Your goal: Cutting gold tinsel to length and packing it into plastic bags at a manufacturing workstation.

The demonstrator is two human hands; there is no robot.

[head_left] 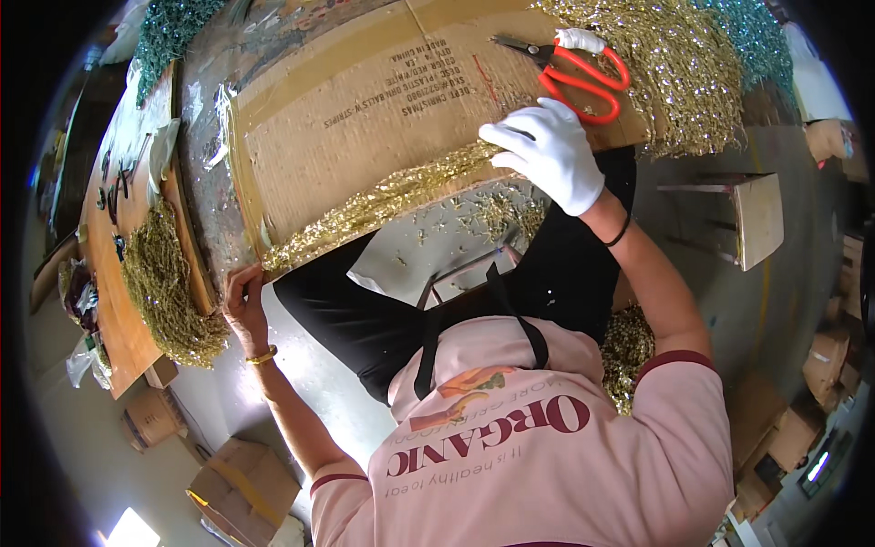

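Observation:
A long bundle of gold glitter strands (383, 197) lies along the near edge of a flat cardboard sheet (319, 118). My left hand (244, 305), bare, pinches the left end of the bundle at the cardboard's corner. At the other end, my right hand (550, 155) wears a white glove, its fingers bent and closed on the strands. Just beyond the glove rest scissors (585, 84) with red handles, one partly wrapped in white, their blades pointing left. To the right of them, a thick heap of gold glitter strands (693, 82) hangs over the edge.
Another gold strand bunch (169, 283) hangs off a wooden board (118, 301) on the left. Teal strands (173, 41) lie at the far left, more at the far right. A small stool (756, 219) stands at right. Cartons (244, 488) sit on the floor, with gold scraps below the cardboard.

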